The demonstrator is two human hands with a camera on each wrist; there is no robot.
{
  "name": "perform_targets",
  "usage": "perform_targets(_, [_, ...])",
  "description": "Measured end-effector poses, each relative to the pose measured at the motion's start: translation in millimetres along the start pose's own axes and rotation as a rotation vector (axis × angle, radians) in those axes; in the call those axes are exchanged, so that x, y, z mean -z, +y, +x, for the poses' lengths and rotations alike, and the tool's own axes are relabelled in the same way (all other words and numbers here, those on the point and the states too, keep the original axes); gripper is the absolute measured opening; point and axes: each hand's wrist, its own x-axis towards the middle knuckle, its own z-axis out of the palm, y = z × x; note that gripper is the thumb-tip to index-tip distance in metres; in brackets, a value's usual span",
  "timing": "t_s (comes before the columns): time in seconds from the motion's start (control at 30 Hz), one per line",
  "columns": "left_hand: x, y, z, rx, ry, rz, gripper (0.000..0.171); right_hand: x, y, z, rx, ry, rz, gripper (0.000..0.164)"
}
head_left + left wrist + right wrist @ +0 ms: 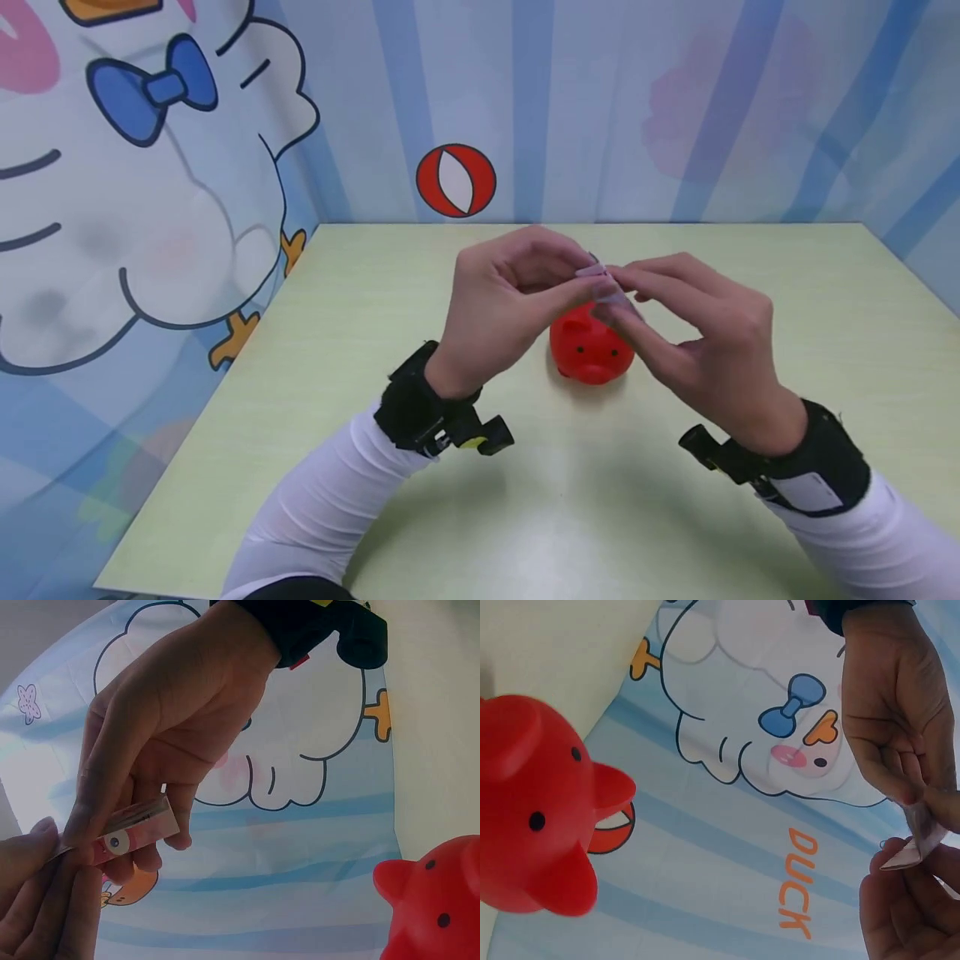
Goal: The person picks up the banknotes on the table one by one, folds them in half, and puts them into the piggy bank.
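Both hands are raised and close together over the table, pinching one small folded slip of pink-and-white paper [611,292]. My left hand [498,304] pinches its left part between thumb and fingers. On the other side, the fingertips of my right hand [701,321] grip it. The left wrist view shows the folded paper [135,834] with a round dark mark printed on it, and in the right wrist view the paper [922,840] has a bent, creased edge. A red pig figure [592,350] stands on the table just below the hands, its top partly hidden by them.
The pale yellow-green table [405,292] spreads out under both arms. Behind it rises a blue striped wall [585,108] with a printed ball. A big duck picture [150,208] covers the left wall. Each wrist wears a black strap with a small camera.
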Motion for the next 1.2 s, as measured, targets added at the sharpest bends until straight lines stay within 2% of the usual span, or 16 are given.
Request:
perform_targets(0.1, [-1.4, 0.2, -0.2, -0.019, -0.020, -0.046, 0.020, 0.0, -0.9, -0.8, -0.018, -0.027, 0.057, 0.035])
perform_targets(0.2, [-1.5, -0.7, 0.0, -0.015, -0.009, -0.044, 0.024, 0.9, -2.2, -0.5, -0.066, -0.040, 0.162, 0.021])
perform_targets(0.33, [-1.3, -2.3, -0.5, 0.057, 0.020, -0.001, 0.029, 0.2, -3.7, -0.2, -0.139, -0.023, 0.434, 0.017])
perform_targets(0.43, [-1.2, -2.6, -1.1, 0.104, 0.008, -0.029, 0.026, 1.0, -4.0, -0.3, -0.177, -0.045, 0.569, 0.016])
perform_targets(0.53, [-0.3, -2.0, -1.2, 0.104, -0.021, -0.068, 0.021, 4.1, -3.5, -0.2, -0.213, -0.067, 0.563, 0.016])
perform_targets(0.7, [0.6, 1.0, -1.0, 0.101, -0.056, -0.055, 0.020, 8.7, -2.2, 1.0, -0.255, -0.002, 0.537, 0.019])
perform_targets(0.83, [-4.0, 11.5, -1.0, 0.126, -0.082, -0.048, 0.017, 8.9, -2.0, 2.0, -0.218, -0.014, 0.537, 0.015])
perform_targets(0.93, [-8.8, 19.0, -1.5, 0.152, -0.081, -0.004, 0.017, 6.8, -2.1, 1.7, -0.173, -0.028, 0.466, 0.010])
perform_targets(1.03, [-12.6, 20.7, -2.3, 0.178, -0.081, 0.046, 0.019, 4.8, -1.9, 0.8, -0.157, -0.016, 0.386, 0.014])
perform_targets(1.2, [-11.7, 17.9, -2.3, 0.152, -0.058, 0.031, 0.018, 7.4, 0.1, -0.4, -0.228, 0.001, 0.467, 0.014])
